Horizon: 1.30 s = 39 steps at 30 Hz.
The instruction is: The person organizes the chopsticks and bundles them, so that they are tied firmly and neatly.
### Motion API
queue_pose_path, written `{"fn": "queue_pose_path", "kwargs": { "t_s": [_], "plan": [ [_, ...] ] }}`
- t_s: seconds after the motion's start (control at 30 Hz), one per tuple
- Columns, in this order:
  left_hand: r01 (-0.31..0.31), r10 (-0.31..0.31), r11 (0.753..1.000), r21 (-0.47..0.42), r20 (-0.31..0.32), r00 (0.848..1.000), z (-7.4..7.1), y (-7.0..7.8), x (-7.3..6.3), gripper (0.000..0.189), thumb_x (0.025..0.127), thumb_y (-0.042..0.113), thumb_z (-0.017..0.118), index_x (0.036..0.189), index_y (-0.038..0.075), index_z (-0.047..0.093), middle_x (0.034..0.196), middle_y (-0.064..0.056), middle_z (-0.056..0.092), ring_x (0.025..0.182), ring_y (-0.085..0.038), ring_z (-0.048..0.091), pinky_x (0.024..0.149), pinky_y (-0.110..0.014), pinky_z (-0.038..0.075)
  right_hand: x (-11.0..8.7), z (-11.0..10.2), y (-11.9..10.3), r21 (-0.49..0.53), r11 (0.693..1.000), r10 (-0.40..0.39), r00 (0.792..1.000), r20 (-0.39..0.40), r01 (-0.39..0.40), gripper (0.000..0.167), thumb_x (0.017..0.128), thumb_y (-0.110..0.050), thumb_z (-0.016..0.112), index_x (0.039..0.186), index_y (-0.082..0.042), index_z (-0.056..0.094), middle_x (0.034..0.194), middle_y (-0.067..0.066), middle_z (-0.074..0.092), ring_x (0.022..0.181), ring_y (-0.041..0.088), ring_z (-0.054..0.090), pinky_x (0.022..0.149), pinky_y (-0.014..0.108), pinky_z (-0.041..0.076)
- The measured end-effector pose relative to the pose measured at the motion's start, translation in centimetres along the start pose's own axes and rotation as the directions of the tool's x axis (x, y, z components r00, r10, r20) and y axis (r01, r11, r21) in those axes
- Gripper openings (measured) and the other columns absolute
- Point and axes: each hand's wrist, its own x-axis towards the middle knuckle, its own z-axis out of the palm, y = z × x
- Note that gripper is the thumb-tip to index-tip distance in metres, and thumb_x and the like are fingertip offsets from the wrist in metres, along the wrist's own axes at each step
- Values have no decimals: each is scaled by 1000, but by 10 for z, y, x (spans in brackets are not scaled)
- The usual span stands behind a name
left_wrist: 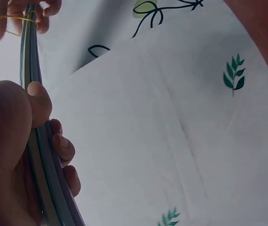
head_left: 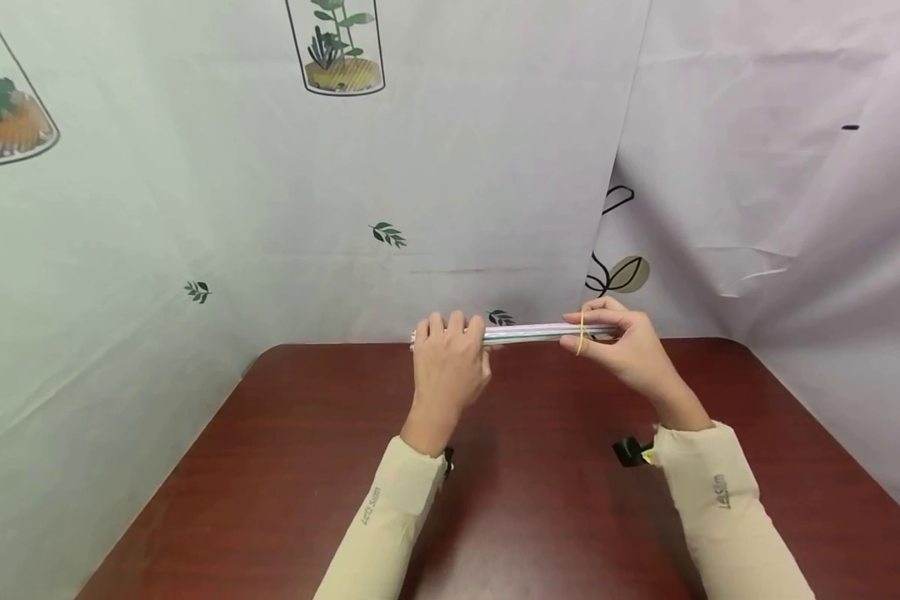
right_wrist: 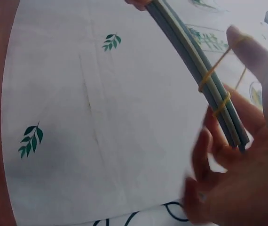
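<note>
A bundle of slim pastel rods (head_left: 525, 333) is held level above the far edge of the table. My left hand (head_left: 450, 358) grips its left part, fingers wrapped over it; in the left wrist view the thumb presses along the rods (left_wrist: 35, 136). At the other end, my right hand (head_left: 633, 346) has a yellow rubber band (head_left: 581, 333) stretched between thumb and fingers around the bundle. The right wrist view shows the band (right_wrist: 213, 73) crossing the rods and pulled out by the raised thumb (right_wrist: 251, 49), the fingers curled near the rod ends.
Below the hands lies a dark red wooden table (head_left: 540, 500). White cloth (head_left: 480, 167) printed with leaves and plant jars hangs behind it and at the sides. A small black device (head_left: 630, 452) sits by the right sleeve (head_left: 720, 500).
</note>
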Motion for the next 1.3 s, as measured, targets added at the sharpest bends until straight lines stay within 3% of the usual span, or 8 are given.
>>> {"fn": "queue_pose_path", "kwargs": {
  "t_s": [0.13,0.33,0.63,0.73,0.93,1.03,1.13,1.3],
  "plan": [
    [4,-4,1000,-7,0,1000,-4,2,1,26,89,31,63,73,13,53,66,-5,50,62,-27,45,66,-40,42,-1,6,-5,-203,958,-221,972,-74,202,30,67,6,85,96,-1,79,103,9,62,102,14,48,85,24,35],
    [20,-20,1000,-3,22,1000,-6,3,0,17,86,21,63,74,13,54,68,-5,52,63,-27,47,66,-41,43,1,17,-12,-360,822,-500,862,-83,442,9,84,-19,79,81,-11,81,100,6,69,96,29,51,89,52,17],
    [70,-70,998,9,28,997,-9,3,-7,12,81,13,63,73,13,53,68,-5,53,61,-28,48,66,-42,45,-2,44,-14,-349,630,-771,612,-177,693,19,92,-7,67,80,4,77,85,18,67,75,34,63,77,40,37],
    [89,-89,996,12,-7,996,-12,3,-8,15,79,13,64,70,13,52,66,-5,51,58,-28,47,64,-42,45,-4,49,-16,-367,577,-811,565,-153,729,22,94,-8,66,80,5,76,82,20,64,69,30,61,70,32,47],
    [109,-106,993,45,-49,993,-18,0,-3,17,77,13,64,68,12,49,64,-5,49,57,-28,47,64,-43,45,-2,52,-14,-463,548,-827,535,-174,697,25,91,-18,72,78,2,76,75,16,60,54,19,53,47,24,43],
    [118,-116,992,48,-39,992,-19,-1,0,18,77,14,64,68,12,49,64,-5,49,58,-29,48,65,-43,45,-1,55,-10,-470,587,-806,532,-262,659,28,88,-23,76,85,4,77,77,19,64,55,22,57,48,24,44],
    [130,-128,991,45,-38,991,-21,-2,2,19,77,13,64,68,12,47,64,-5,48,59,-29,48,66,-43,44,-1,60,-8,-401,684,-729,567,-383,609,35,84,-26,80,92,7,76,82,24,64,59,25,62,56,19,51],
    [129,-127,991,46,-47,991,-22,-2,4,17,76,11,64,68,12,48,65,-6,48,61,-29,48,67,-43,43,-6,67,-13,-175,879,-462,704,-539,443,57,80,-25,83,122,9,65,90,26,56,71,11,64,57,12,50]
  ]
}}
